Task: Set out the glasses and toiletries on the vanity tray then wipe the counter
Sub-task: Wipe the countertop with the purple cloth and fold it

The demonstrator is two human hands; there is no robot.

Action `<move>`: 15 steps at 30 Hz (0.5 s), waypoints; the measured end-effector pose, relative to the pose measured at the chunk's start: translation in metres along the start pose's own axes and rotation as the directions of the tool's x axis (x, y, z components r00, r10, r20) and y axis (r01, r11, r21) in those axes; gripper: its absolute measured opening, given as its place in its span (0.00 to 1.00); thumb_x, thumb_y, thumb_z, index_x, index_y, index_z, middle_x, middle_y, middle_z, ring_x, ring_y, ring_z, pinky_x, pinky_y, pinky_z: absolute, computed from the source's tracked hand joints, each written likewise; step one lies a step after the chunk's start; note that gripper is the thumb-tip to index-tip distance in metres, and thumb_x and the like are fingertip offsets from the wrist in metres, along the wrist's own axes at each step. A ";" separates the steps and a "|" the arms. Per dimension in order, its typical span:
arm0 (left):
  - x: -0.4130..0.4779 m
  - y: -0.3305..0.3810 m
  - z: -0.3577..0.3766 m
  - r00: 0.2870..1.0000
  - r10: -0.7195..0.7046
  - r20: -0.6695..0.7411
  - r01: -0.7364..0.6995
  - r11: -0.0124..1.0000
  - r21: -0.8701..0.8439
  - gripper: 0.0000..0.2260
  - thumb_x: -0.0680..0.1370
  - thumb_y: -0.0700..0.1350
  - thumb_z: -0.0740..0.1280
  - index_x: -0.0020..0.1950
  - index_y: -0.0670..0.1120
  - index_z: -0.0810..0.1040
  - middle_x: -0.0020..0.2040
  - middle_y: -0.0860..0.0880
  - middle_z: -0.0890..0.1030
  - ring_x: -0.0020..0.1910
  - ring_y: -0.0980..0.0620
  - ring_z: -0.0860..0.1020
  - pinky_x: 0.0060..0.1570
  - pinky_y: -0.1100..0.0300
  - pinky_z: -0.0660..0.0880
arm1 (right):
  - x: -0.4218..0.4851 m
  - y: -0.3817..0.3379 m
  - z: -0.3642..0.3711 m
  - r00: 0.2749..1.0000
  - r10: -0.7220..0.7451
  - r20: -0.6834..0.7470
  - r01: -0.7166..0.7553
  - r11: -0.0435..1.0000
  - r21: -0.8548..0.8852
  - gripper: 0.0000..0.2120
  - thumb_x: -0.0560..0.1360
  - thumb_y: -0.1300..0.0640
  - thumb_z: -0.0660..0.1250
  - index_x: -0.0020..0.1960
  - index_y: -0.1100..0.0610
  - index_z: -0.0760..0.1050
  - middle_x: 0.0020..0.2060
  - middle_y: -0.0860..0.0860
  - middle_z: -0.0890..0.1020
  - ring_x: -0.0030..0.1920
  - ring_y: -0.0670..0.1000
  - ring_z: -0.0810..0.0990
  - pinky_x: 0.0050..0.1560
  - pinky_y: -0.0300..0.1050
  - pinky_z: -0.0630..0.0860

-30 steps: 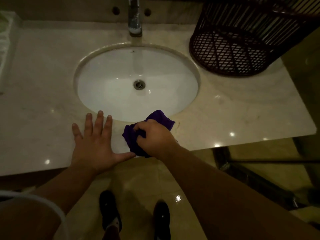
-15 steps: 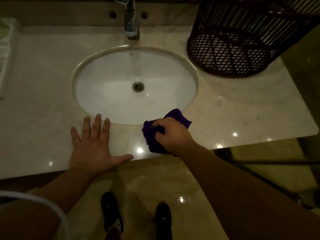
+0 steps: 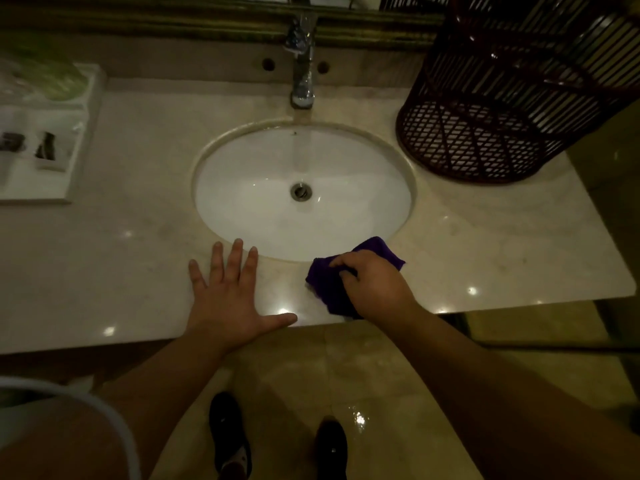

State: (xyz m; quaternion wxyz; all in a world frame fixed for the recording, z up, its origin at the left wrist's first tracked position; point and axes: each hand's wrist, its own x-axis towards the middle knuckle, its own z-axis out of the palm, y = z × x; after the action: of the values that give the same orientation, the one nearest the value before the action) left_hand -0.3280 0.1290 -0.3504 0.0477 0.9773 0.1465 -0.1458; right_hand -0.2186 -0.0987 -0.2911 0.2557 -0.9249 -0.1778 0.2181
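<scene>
A crumpled purple cloth (image 3: 323, 284) is gripped by the right hand (image 3: 375, 289), whose fingers are curled over its top so that it is pressed onto the pale, glossy marble counter (image 3: 485, 244). The cloth is placed on the narrow front strip of the counter, just below the near right rim of the white oval sink (image 3: 263, 188), with one corner seen beyond the knuckles and another reaching the counter's front edge. To the left of the cloth, and apart from it, the left hand (image 3: 227, 299) is laid flat on the same strip with fingers straight and spread; nothing is held, and the thumb is stretched along the front edge.

A round metal drain (image 3: 300, 191) is set in the middle of the basin, and a chrome tap (image 3: 303, 64) is mounted behind it. A white rectangular vanity tray (image 3: 78, 143) is found at the far left of the counter, with pale packets (image 3: 52, 148) lying in it, too blurred to be identified. A dark woven wicker basket (image 3: 502, 109) is stood on the back right corner. Below the counter edge, two black shoes (image 3: 230, 434) are seen on a shiny beige tiled floor (image 3: 363, 375).
</scene>
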 end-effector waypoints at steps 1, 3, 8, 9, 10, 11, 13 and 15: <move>0.001 -0.002 -0.001 1.000 0.004 0.021 -0.003 1.000 -0.021 0.62 0.58 0.87 0.44 0.81 0.50 0.39 0.81 0.46 0.36 0.77 0.40 0.32 0.70 0.29 0.37 | -0.003 -0.006 -0.003 1.000 -0.016 -0.013 0.016 1.000 0.007 0.14 0.82 0.57 0.62 0.63 0.46 0.80 0.59 0.46 0.80 0.45 0.40 0.75 0.42 0.27 0.65; 0.004 -0.009 -0.009 0.998 0.031 0.061 -0.024 0.994 -0.106 0.59 0.59 0.86 0.48 0.81 0.54 0.39 0.81 0.48 0.37 0.78 0.42 0.34 0.71 0.30 0.38 | -0.007 -0.024 -0.011 0.997 -0.071 -0.035 0.071 0.997 0.019 0.14 0.82 0.57 0.62 0.62 0.46 0.80 0.57 0.45 0.79 0.51 0.42 0.74 0.46 0.27 0.65; 0.004 -0.023 -0.051 0.986 0.159 0.052 -0.134 0.936 -0.324 0.57 0.59 0.82 0.63 0.80 0.59 0.44 0.82 0.51 0.49 0.79 0.45 0.52 0.74 0.34 0.52 | -0.009 -0.078 -0.028 0.978 -0.196 -0.063 0.201 0.977 0.074 0.15 0.81 0.59 0.62 0.62 0.45 0.81 0.53 0.45 0.75 0.52 0.43 0.73 0.49 0.26 0.66; 0.003 -0.025 -0.061 0.984 0.179 0.027 -0.157 0.920 -0.358 0.58 0.59 0.82 0.64 0.80 0.59 0.45 0.82 0.51 0.51 0.79 0.47 0.55 0.74 0.36 0.55 | -0.009 -0.089 -0.031 0.973 -0.220 -0.065 0.225 0.971 0.081 0.15 0.81 0.59 0.62 0.62 0.45 0.81 0.53 0.46 0.75 0.52 0.44 0.74 0.49 0.26 0.66; 0.002 -0.027 -0.072 0.982 0.190 -0.001 -0.175 0.903 -0.391 0.58 0.58 0.81 0.66 0.80 0.59 0.47 0.82 0.51 0.52 0.78 0.48 0.57 0.74 0.37 0.57 | -0.009 -0.101 -0.034 0.969 -0.240 -0.066 0.245 0.965 0.092 0.15 0.81 0.59 0.63 0.62 0.45 0.81 0.53 0.47 0.75 0.52 0.45 0.74 0.50 0.28 0.67; 0.001 -0.030 -0.083 0.980 0.196 -0.033 -0.191 0.885 -0.424 0.58 0.58 0.80 0.68 0.80 0.59 0.49 0.82 0.51 0.55 0.77 0.48 0.59 0.73 0.39 0.60 | -0.009 -0.113 -0.037 0.963 -0.260 -0.069 0.266 0.959 0.100 0.15 0.81 0.59 0.63 0.62 0.45 0.81 0.53 0.47 0.75 0.52 0.45 0.75 0.50 0.29 0.68; 0.000 -0.035 -0.105 0.973 0.205 -0.108 -0.232 0.846 -0.481 0.56 0.58 0.77 0.72 0.79 0.59 0.54 0.80 0.52 0.61 0.75 0.49 0.63 0.72 0.44 0.64 | -0.009 -0.135 -0.045 0.947 -0.312 -0.077 0.318 0.943 0.094 0.16 0.81 0.60 0.64 0.63 0.45 0.81 0.52 0.46 0.74 0.51 0.46 0.76 0.50 0.31 0.70; -0.001 -0.041 -0.129 0.965 0.200 -0.169 -0.260 0.815 -0.518 0.55 0.56 0.76 0.74 0.78 0.58 0.58 0.76 0.53 0.66 0.71 0.51 0.68 0.68 0.49 0.69 | -0.007 -0.153 -0.055 0.932 -0.352 -0.084 0.358 0.931 0.069 0.17 0.81 0.61 0.64 0.63 0.45 0.81 0.51 0.48 0.74 0.49 0.48 0.77 0.50 0.37 0.75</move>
State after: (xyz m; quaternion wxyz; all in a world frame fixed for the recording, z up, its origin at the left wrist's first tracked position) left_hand -0.3063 0.1850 -0.2297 0.3281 0.9416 0.0644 -0.0396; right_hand -0.2304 -0.0004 -0.1619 0.3352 -0.8732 -0.3238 0.1428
